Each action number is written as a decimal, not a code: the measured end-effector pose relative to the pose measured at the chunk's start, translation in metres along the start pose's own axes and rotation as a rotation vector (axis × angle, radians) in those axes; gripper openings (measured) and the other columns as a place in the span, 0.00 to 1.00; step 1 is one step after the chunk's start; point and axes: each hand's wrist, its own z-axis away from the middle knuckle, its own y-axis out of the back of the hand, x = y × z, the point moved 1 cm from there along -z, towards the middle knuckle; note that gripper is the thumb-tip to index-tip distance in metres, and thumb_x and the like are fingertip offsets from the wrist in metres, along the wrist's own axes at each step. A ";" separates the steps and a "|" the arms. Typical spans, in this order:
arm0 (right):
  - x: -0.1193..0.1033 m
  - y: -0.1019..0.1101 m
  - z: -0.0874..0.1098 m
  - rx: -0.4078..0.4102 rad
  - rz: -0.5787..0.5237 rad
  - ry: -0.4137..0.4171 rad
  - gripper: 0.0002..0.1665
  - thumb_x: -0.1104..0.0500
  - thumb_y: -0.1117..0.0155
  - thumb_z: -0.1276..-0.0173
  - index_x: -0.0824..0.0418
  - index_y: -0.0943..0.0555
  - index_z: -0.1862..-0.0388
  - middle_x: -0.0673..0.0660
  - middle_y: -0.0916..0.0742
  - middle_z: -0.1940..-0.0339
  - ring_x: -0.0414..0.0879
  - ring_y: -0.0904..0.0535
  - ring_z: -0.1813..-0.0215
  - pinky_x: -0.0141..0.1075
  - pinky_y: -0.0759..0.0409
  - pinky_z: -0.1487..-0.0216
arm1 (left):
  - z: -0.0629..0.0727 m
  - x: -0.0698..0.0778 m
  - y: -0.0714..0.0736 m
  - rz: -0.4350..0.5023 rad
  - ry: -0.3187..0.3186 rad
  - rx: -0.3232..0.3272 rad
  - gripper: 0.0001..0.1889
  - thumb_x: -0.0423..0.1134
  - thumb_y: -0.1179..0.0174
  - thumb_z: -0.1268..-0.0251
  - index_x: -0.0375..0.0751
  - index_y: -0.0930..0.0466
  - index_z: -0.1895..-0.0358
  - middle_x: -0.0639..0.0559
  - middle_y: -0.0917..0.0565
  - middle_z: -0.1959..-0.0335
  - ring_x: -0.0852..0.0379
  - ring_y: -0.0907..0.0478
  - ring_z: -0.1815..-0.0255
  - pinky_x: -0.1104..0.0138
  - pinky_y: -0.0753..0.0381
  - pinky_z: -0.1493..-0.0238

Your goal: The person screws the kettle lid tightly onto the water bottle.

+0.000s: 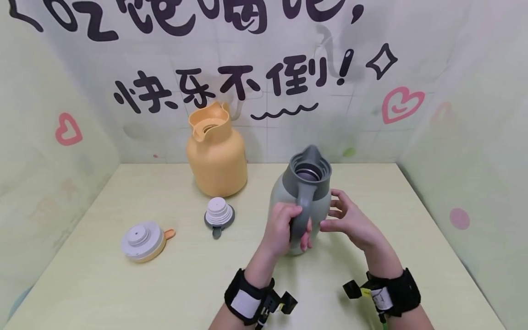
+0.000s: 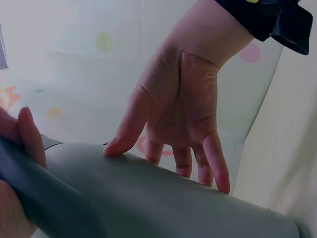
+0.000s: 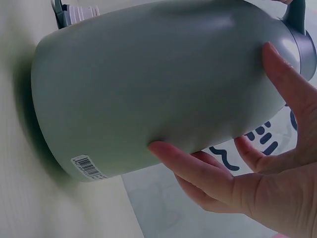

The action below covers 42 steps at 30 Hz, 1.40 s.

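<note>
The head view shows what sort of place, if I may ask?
Probably a recording booth: a table with printed walls on three sides, and a person wearing wrist cameras.

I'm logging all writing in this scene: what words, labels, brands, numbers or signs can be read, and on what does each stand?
"快乐不倒!" on the back wall, lower line.
"吃饱…" on the back wall, upper line; partly cut off by the picture's edge, the rest uncertain.
Barcode sticker on the jug: too small to read.
White label on the right wristband: too small to read.
No readable brand or number.
</note>
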 end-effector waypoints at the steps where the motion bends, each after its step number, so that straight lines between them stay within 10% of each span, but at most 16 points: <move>1: 0.000 0.001 0.000 -0.003 0.008 0.000 0.49 0.72 0.30 0.47 0.66 0.47 0.31 0.71 0.32 0.42 0.58 0.28 0.44 0.45 0.22 0.53 | 0.000 0.000 -0.001 -0.005 0.000 0.004 0.27 0.41 0.63 0.38 0.17 0.33 0.84 0.33 0.34 0.95 0.58 0.29 0.94 0.61 0.25 0.87; 27: 0.009 0.016 -0.005 -0.146 0.085 0.016 0.47 0.69 0.29 0.46 0.64 0.44 0.31 0.69 0.30 0.43 0.60 0.29 0.44 0.49 0.25 0.51 | 0.013 -0.011 -0.022 -0.034 -0.040 0.117 0.25 0.38 0.64 0.35 0.19 0.30 0.82 0.28 0.31 0.92 0.52 0.29 0.94 0.61 0.23 0.85; 42: 0.011 0.018 -0.004 -0.172 0.119 0.038 0.46 0.68 0.28 0.46 0.62 0.42 0.32 0.69 0.30 0.43 0.63 0.32 0.42 0.49 0.25 0.51 | 0.017 -0.015 -0.024 -0.002 -0.016 -0.071 0.25 0.40 0.73 0.37 0.25 0.37 0.85 0.34 0.37 0.93 0.58 0.36 0.94 0.64 0.27 0.87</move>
